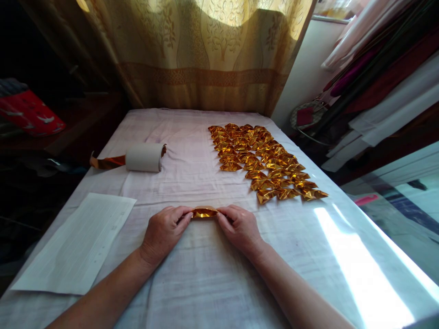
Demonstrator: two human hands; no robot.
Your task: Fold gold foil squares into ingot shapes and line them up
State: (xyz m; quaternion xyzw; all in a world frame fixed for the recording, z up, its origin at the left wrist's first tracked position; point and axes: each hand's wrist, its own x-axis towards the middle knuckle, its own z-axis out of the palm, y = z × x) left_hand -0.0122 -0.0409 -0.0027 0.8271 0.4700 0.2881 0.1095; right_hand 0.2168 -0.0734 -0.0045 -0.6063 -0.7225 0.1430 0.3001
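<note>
A folded piece of gold foil paper is stretched between my two hands, just above or on the cloth-covered table. My left hand pinches its left end between thumb and fingers. At the opposite end, my right hand pinches it in the same way. Beyond my right hand lie several rows of folded gold foil ingots, packed closely together. To the far left, a white roll rests on its side, with gold foil strips sticking out of both ends.
A printed sheet of paper lies at the table's left. A red container stands on a dark surface further left. A gold patterned curtain hangs behind the table. Clothes hang at the right, and sunlight falls across the right edge.
</note>
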